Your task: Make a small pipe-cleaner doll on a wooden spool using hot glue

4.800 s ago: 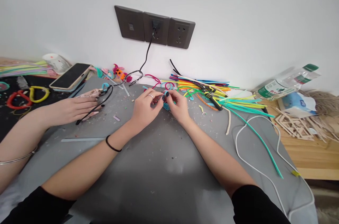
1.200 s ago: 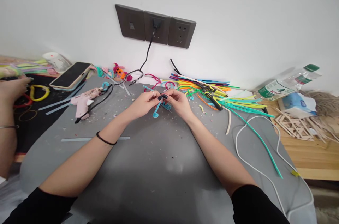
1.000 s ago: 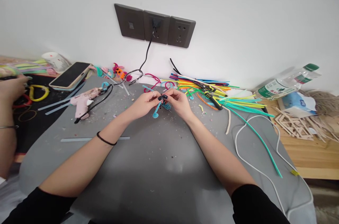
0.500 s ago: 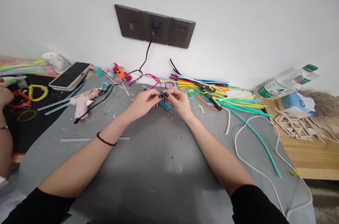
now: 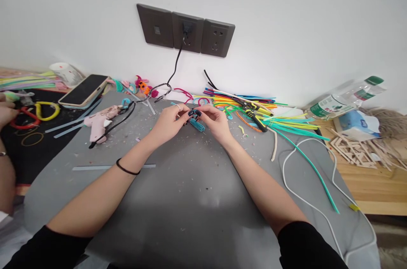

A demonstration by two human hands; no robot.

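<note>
My left hand (image 5: 168, 122) and my right hand (image 5: 215, 123) meet over the far middle of a grey mat (image 5: 190, 192). Both pinch a small piece of bent blue pipe cleaner (image 5: 197, 125) between their fingertips, just above the mat. Most of the piece is hidden by my fingers. A black band sits on my left wrist. A pile of coloured pipe cleaners (image 5: 254, 112) lies just right of my right hand, with yellow-handled cutters (image 5: 252, 114) on top.
A pink glue gun (image 5: 98, 120) lies left, its black cord running to a wall socket (image 5: 187, 34). A phone (image 5: 84, 90), a white cable (image 5: 305, 176), a plastic bottle (image 5: 343, 99) and wooden pieces (image 5: 359, 150) surround the mat. Another person's hand (image 5: 6, 110) works at far left.
The other person's hand left the glue gun and withdrew to the far left. My hands turned the blue piece; its dangling looped end is now tucked up between my fingers.
</note>
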